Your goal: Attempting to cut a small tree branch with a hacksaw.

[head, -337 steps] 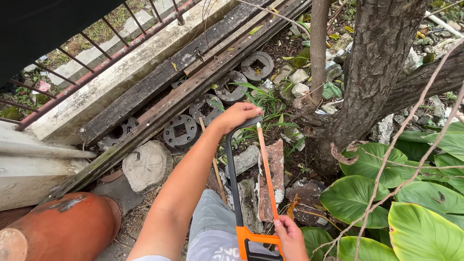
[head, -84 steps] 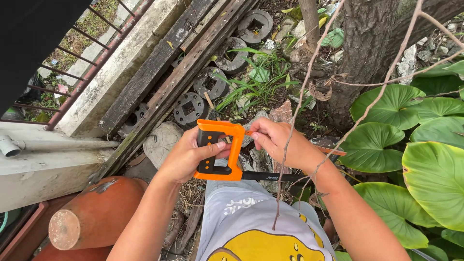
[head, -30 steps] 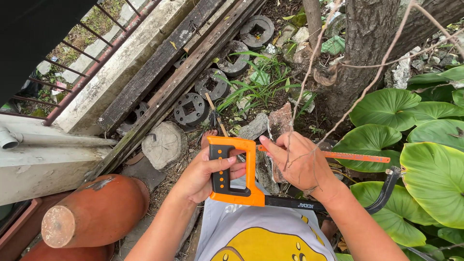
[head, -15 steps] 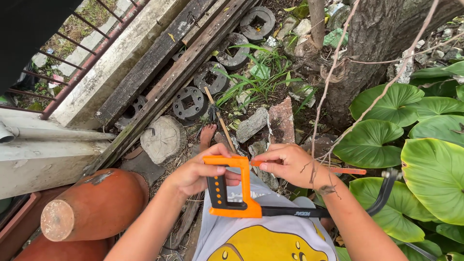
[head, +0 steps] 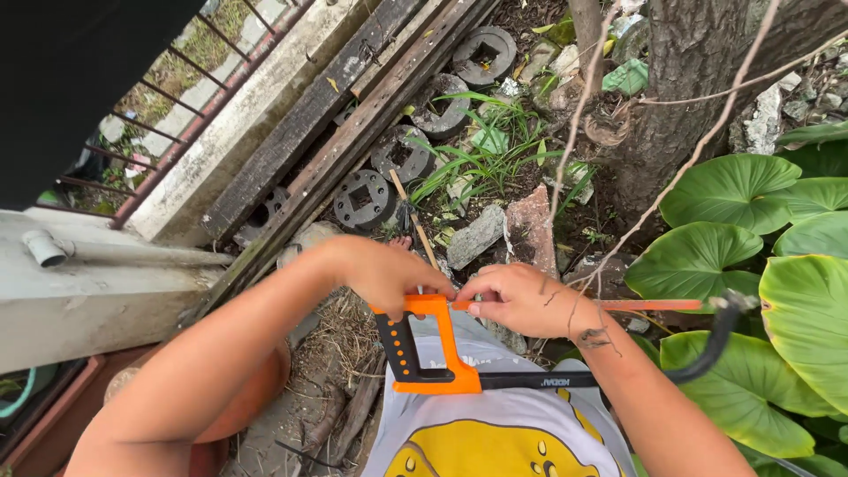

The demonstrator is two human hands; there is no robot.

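Close together, left hand (head: 389, 276) gripping hacksaw (head: 433, 353) handle, right hand (head: 521, 299) pinching its blade (head: 636, 305), leaves (head: 707, 256) crowding right.

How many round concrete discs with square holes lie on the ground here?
4 discs: one at the top, one below it, one farther down-left, one nearest the hands. More may be hidden under the planks.

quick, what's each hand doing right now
Left hand: closed on the hacksaw handle's top.
Right hand: fingers pinching the orange blade by the handle.
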